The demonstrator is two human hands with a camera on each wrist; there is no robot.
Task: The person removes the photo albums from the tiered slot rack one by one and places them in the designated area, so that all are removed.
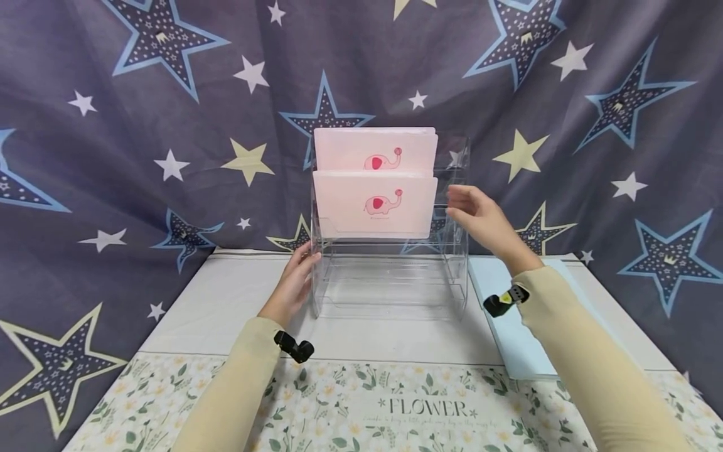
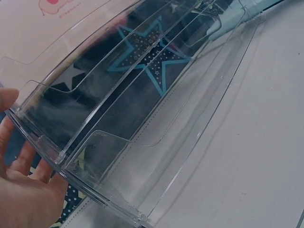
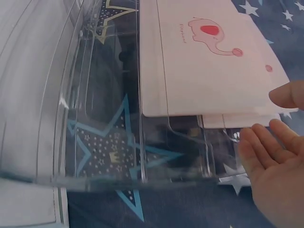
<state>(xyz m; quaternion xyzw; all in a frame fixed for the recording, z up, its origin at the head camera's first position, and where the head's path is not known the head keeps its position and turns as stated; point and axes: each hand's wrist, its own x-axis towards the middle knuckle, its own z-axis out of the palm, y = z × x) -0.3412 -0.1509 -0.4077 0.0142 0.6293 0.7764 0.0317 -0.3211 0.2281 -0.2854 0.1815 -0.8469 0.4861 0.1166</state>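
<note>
A clear acrylic file rack (image 1: 390, 282) with stepped tiers stands on the table. Two pink elephant folders, the front folder (image 1: 375, 207) and the back folder (image 1: 374, 147), stand upright in its upper tiers, toward the left. My left hand (image 1: 292, 279) holds the rack's left side panel; in the left wrist view the thumb is at the front edge, the fingers (image 2: 26, 159) outside the panel. My right hand (image 1: 486, 220) is beside the front folder's right edge, fingers extended and thumb apart, holding nothing. The right wrist view shows its fingertips (image 3: 259, 135) just past the folders' edge.
Light blue folders (image 1: 516, 339) lie flat at the rack's right, partly under my right forearm. A white table surface (image 1: 390, 345) meets a flower-print cloth (image 1: 339, 408) at the front. A dark star-patterned curtain (image 1: 361, 63) hangs close behind the rack.
</note>
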